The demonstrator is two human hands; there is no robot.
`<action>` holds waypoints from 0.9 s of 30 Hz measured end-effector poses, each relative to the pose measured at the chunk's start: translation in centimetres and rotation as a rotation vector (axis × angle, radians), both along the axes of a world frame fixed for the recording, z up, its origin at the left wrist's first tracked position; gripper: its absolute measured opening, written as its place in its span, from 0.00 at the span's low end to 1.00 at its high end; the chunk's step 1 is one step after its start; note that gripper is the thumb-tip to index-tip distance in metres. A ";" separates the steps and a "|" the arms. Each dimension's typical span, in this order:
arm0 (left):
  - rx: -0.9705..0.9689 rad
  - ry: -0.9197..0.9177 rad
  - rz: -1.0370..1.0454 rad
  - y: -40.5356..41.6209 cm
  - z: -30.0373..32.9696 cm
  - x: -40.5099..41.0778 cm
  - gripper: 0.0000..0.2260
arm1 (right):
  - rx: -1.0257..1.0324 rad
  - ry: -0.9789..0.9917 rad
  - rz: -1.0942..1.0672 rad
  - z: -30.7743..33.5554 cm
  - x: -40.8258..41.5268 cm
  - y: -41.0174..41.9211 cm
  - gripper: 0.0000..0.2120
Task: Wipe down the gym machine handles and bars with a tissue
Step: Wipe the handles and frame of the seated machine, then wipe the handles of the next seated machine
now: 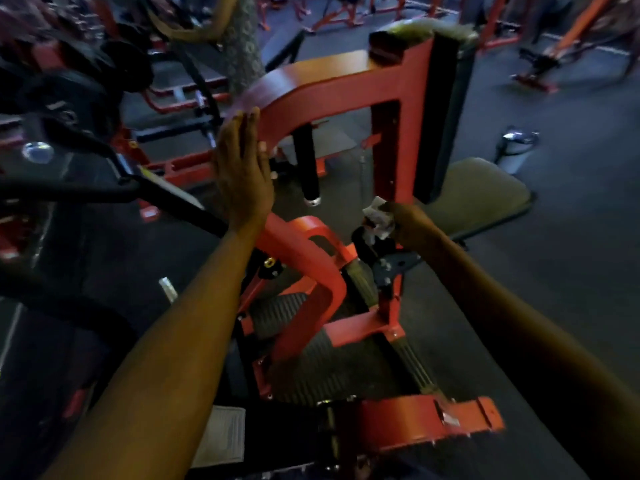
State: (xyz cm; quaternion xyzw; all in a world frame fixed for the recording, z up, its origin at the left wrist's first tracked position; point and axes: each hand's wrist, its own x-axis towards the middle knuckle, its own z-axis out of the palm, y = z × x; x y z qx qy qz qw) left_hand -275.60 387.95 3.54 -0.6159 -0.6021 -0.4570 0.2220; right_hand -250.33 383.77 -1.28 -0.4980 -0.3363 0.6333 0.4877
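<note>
Tissue [377, 220] held against the foot of the orange frame's upright [393, 147].

The tissue is a crumpled white wad pinched in the right hand [410, 225], whose fingers curl round it just below the upright, beside the olive seat pad [485, 192] to the upright's right. The left hand [242, 168] is flat, fingers straight and together, pressed against the curved orange bar [277, 109] that arches left from the upright's top. A black-gripped handle [306, 161] hangs down between that bar and the upright. Below the upright lie the ribbed black footplate [311, 358] and more orange frame members. Other orange machines stand blurred well beyond the upright.
</note>
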 end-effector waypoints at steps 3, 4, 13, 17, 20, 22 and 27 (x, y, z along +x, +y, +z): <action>0.003 -0.076 -0.065 -3.4 -1.0 4.5 0.22 | 0.041 -0.388 -0.317 -0.4 3.7 -5.0 0.07; 0.027 -0.070 -0.201 -5.1 -1.6 6.9 0.22 | 0.033 -0.583 -0.408 -0.8 5.4 -6.8 0.09; -0.453 0.100 -0.887 -15.2 -3.7 24.9 0.20 | -0.108 -1.389 -0.719 3.2 15.8 -24.3 0.07; -0.595 0.252 -1.001 -20.0 -3.4 31.6 0.20 | -0.227 -1.604 -0.782 2.8 20.5 -30.8 0.09; -0.646 0.348 -1.061 -23.6 -4.3 36.4 0.21 | -0.313 -1.649 -0.838 1.3 24.0 -35.2 0.09; -0.661 0.421 -1.087 -25.9 -5.3 39.7 0.21 | -0.355 -1.628 -0.860 0.6 26.0 -37.7 0.09; -0.716 0.479 -1.172 -31.4 -7.4 46.1 0.22 | -0.416 -1.557 -0.854 -1.6 31.5 -42.9 0.09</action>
